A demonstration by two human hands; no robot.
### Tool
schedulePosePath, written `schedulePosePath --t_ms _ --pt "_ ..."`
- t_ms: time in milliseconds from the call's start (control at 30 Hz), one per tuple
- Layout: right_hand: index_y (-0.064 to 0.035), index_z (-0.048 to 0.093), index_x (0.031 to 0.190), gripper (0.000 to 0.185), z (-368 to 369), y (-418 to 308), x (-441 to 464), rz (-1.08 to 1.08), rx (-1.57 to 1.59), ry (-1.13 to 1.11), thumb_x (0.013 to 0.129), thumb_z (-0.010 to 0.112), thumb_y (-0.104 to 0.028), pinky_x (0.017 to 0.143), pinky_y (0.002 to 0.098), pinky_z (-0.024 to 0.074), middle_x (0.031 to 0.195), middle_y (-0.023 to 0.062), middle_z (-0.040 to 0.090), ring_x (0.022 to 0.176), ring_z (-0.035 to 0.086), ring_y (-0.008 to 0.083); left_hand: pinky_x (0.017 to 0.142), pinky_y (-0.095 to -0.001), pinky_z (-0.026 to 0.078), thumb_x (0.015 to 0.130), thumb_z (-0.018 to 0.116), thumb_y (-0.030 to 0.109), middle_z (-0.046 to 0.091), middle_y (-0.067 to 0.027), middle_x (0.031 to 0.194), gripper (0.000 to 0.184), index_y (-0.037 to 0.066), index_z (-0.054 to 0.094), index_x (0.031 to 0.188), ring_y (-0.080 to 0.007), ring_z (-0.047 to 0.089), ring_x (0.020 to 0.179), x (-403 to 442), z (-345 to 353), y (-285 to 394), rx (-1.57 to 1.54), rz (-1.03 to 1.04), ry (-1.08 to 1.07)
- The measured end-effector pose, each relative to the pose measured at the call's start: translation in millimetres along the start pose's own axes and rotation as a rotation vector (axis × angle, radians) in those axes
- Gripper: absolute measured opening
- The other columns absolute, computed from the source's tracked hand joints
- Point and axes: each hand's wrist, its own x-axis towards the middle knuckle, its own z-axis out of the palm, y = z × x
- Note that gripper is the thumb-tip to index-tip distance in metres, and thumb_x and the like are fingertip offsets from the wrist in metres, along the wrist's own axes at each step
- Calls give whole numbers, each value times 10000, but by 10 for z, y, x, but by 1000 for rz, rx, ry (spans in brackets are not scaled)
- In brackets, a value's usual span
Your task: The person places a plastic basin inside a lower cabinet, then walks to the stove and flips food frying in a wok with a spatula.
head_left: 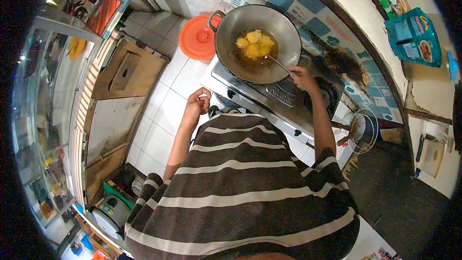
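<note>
A large metal wok sits on the left side of the gas stove. Several yellow pieces lie together in brown liquid at its bottom. My right hand is closed round the handle of a metal utensil, whose far end reaches into the liquid beside the yellow pieces. To the left of the stove, below the wok, my left hand is held in the air with its fingers curled in. Whether anything small is inside those fingers cannot be made out.
An orange-lidded bucket stands on the floor left of the wok. Right of the stove is a wire rack. A teal packet rests on the upper right ledge. A glass cabinet runs along the far left.
</note>
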Motion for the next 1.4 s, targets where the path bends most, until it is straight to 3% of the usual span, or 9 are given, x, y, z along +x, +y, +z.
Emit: schedulePosePath --t_ms 433,533,633,733,867,1033,1233,1333,1400 --pt "-139 607 1091 248 -169 -35 -431 225 182 -92 852 581 -197 347 246 262 538 -50 438 387 317 65 406 -212 184 660 320 -68 316 50 505 258 45 479 827 -56 254 430 41 13 -10 -2 20 -62" --pt "-136 600 1105 256 -191 -279 -583 278 19 -68 853 568 -157 422 244 352 637 24 533 471 431 87 399 -209 177 661 328 -63 316 53 504 240 41 473 822 -53 250 423 37 28 9 -3 20 -61" --pt "-111 620 1066 239 -151 -147 -622 -144 -329 133 833 584 -150 546 301 427 730 99 611 555 497 151 420 -215 198 657 310 -72 326 44 509 276 55 487 826 -61 272 440 50 0 18 46 -15 -47" --pt "-93 625 1043 228 -155 -159 -614 -112 -386 152 824 588 -143 664 324 443 826 142 638 643 531 193 432 -218 210 656 299 -77 335 36 512 292 60 493 826 -66 280 448 83 -40 1 50 -15 -61" --pt "-107 626 1056 238 -218 -174 -558 -154 -302 105 824 584 -145 531 294 419 679 87 585 538 493 149 433 -220 209 656 301 -77 338 31 513 286 55 491 825 -66 272 448 81 -34 36 7 1 -87" --pt "-127 626 1069 245 -485 -485 -657 298 -128 -18 831 575 -157 397 245 340 576 -6 470 434 410 88 428 -223 198 653 302 -83 322 35 515 287 48 489 827 -67 254 450 93 -76 10 15 -32 -61" --pt "-113 623 1070 266 -716 -536 -370 169 -281 -114 818 560 -167 383 254 351 581 -2 487 441 418 89 424 -224 187 655 304 -85 317 37 519 286 48 487 830 -64 247 450 106 -78 23 -17 -10 -102" --pt "-105 629 1062 272 -866 -891 -399 358 -170 -192 812 560 -184 389 260 362 580 3 492 447 435 93 424 -224 186 657 306 -85 312 40 520 286 50 487 833 -62 245 448 117 -103 36 -14 -15 -98" --pt "-100 631 1059 272 -904 -896 -373 284 -258 -218 816 556 -197 384 262 355 578 6 495 441 434 94 423 -224 185 660 307 -85 310 43 519 285 51 487 835 -61 246 448 111 -134 27 -6 -14 -91"
